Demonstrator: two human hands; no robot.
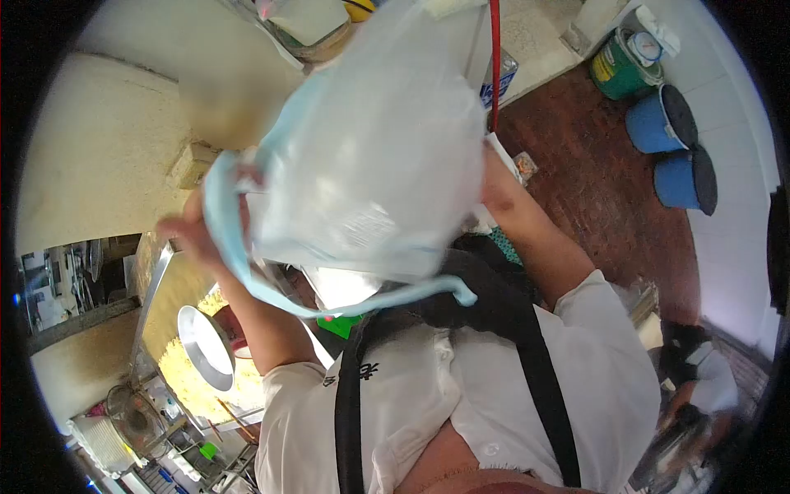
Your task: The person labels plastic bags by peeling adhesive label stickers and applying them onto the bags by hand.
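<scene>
A large translucent white plastic bag with a light blue band fills the middle of the head view, raised in front of my chest. At its left side is my left hand, smeared by motion. Its fingers are hooked around the light blue band, while the thumb sticks out to the left. My right forearm reaches up along the bag's right side. Behind the plastic, the right hand and its fingers are hidden. One end of the blue band hangs loose near my dark apron.
Lower left, a metal bowl sits among yellow food bits on a worktop. A fan stands beyond it. Blue buckets and a green bucket line the right wall on a reddish floor. Another person is lower right.
</scene>
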